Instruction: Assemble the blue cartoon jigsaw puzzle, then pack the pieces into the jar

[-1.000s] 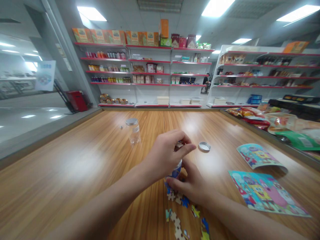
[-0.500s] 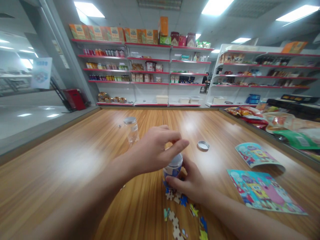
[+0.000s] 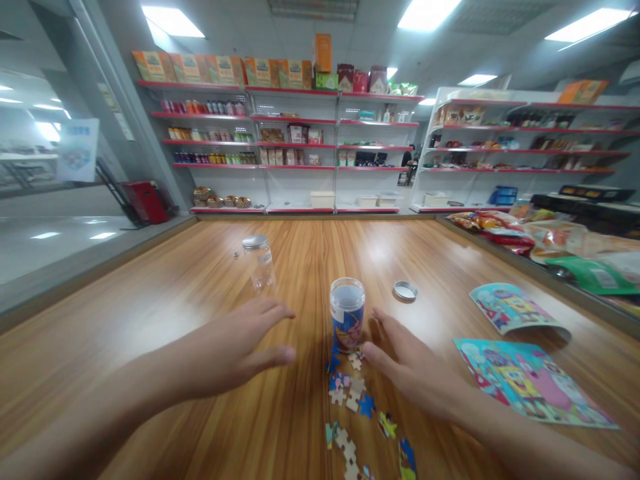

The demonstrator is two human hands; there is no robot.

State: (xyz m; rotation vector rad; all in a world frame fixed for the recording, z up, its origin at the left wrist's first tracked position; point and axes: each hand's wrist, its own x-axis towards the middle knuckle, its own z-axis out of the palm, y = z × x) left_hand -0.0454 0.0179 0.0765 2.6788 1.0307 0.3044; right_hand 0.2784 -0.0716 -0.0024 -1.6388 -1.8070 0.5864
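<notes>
An uncovered clear jar (image 3: 347, 313) stands upright mid-table, with a blue printed picture showing through its wall. My right hand (image 3: 407, 357) is just right of it, fingers apart and holding nothing; whether a fingertip touches the jar I cannot tell. Left of the jar, my left hand (image 3: 235, 347) hovers above the wood, thumb and fingers spread, with nothing in it. Loose jigsaw pieces (image 3: 352, 393) lie in front of the jar, some blank side up, others blue or yellow. Behind the jar on the right, a silver lid (image 3: 405, 290) rests on the table.
A second clear jar (image 3: 259, 263) with a silver lid stands at the left. Two cartoon picture sheets, one flat (image 3: 530, 383) and one curled (image 3: 517, 307), lie at the right. Snack packets (image 3: 590, 275) line the right edge. Stocked shelves (image 3: 295, 143) rise behind the table.
My left hand has moved from above the jar's mouth to the left and down. My right hand has let go of the jar and opened beside it.
</notes>
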